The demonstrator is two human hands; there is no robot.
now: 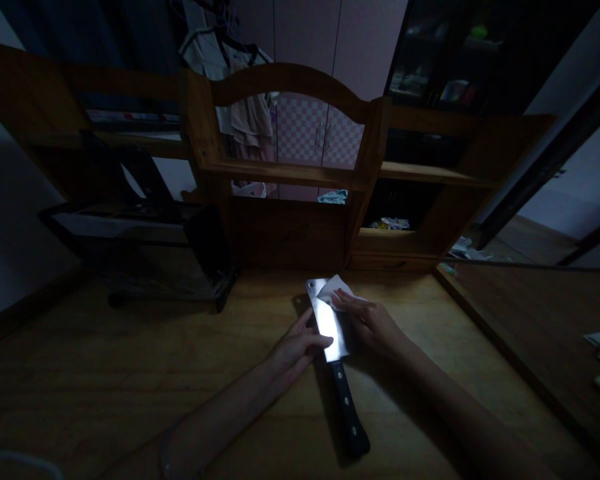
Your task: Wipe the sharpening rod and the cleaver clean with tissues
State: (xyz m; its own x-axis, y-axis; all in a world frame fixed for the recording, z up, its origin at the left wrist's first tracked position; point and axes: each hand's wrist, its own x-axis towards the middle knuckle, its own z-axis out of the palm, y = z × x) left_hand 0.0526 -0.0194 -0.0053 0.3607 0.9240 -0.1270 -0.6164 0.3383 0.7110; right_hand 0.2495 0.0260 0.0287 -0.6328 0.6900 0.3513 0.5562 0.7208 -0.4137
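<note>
here's the cleaver, over the table, blade end towards the back edge, handle towards the near side, closer to the right edge than the left. the left hand is half curled, thumb on the blade's face, fingers tucked behind, pinching the steel. the right hand, fingers bent and close together, has a white cloth pressed on the far end. and there's the danger: the hole sits in the left corner, so the sharp edge is probably on the right, close by that right hand! pressing off that side could cut through thin cloth into fingers. neither hand grips the black handle, so a slack left thumb could let the blade twist. dim light and glare could hide the edge, too.
</note>
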